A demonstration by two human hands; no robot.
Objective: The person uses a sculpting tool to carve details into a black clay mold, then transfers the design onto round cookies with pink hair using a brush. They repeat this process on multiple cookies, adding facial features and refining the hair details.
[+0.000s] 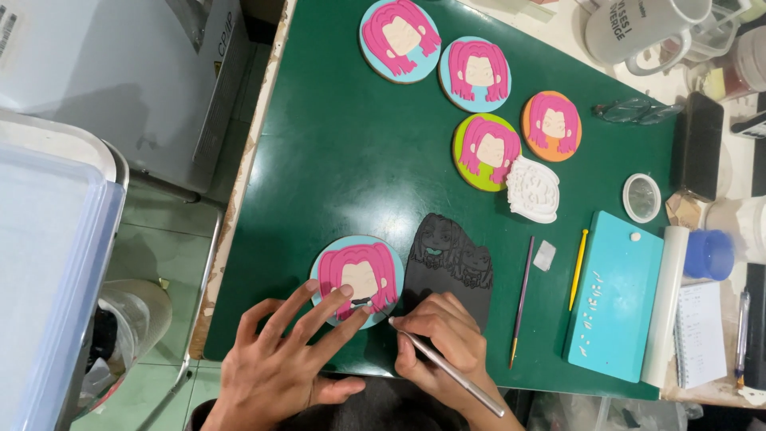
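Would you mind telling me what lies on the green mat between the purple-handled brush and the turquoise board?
In the head view, a thin yellow stick and a small pale square piece lie between the brush and the board.

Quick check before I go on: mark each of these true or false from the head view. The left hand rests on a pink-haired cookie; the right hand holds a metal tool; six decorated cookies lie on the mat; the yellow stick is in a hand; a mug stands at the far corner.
1. The left hand rests on the pink-haired cookie. True.
2. The right hand holds a thin metal tool. True.
3. Six decorated cookies lie on the green mat. False: five show, four of them grouped at the far side.
4. The yellow stick is in a hand. False: it lies on the mat beside the turquoise board.
5. A white mug stands at the far corner. True.
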